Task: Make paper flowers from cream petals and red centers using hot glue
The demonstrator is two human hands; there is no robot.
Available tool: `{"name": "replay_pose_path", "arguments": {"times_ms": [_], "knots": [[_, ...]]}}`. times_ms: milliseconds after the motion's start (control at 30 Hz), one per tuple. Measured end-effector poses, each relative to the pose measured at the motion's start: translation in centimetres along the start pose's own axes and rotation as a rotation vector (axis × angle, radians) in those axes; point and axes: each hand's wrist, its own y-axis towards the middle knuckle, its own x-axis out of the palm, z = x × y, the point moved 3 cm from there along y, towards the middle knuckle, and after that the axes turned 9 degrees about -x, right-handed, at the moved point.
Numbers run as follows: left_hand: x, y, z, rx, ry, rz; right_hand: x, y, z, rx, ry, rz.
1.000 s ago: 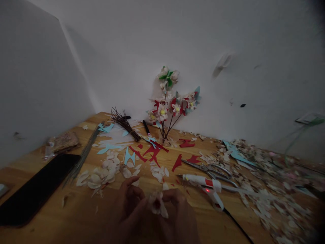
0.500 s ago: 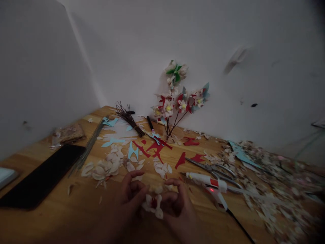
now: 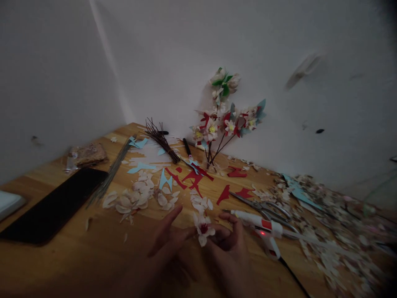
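Observation:
A white artificial flower (image 3: 204, 229) with a dark red centre faces up near the table's front. My right hand (image 3: 228, 248) is closed on it from the right, fingers curled and thumb behind the petals. On the left, my left hand (image 3: 170, 242) has its fingers spread, one pointing up and one reaching to the flower's edge. Just beyond the flower lie loose white petals (image 3: 201, 203). To the right of my right hand rests a white glue gun (image 3: 259, 222) with a red light lit.
Scissors (image 3: 263, 207) lie behind the glue gun. A flower arrangement (image 3: 218, 124) stands by the wall. Red felt-like scraps (image 3: 194, 179), a twig bundle (image 3: 163, 142), a petal pile (image 3: 133, 198) and a black slab (image 3: 56, 207) cover the table. Dried petals (image 3: 335, 248) heap at right.
The flower has been raised and turned so its red centre faces me. My left hand has loosened, its fingers spreading away from it. The view has shifted slightly.

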Motion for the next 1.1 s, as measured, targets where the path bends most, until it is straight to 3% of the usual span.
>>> {"name": "replay_pose_path", "arguments": {"times_ms": [133, 433, 733, 1100], "knots": [[0.2, 0.4, -1.0, -0.067, -0.142, -0.198, 0.1, -0.2, -0.5, -0.014, -0.059, 0.032], [0.4, -0.2, -1.9, -0.085, -0.175, -0.394, -1.1, -0.7, -0.3, -0.080, -0.340, 0.080], [0.3, -0.3, -2.4, -0.057, -0.121, -0.380, -0.9, -0.8, -0.8, -0.141, -0.353, 0.069], [-0.2, -0.9, -1.6, 0.016, -0.019, -0.259, -1.1, -0.7, -0.4, -0.131, -0.452, -0.009]]}}
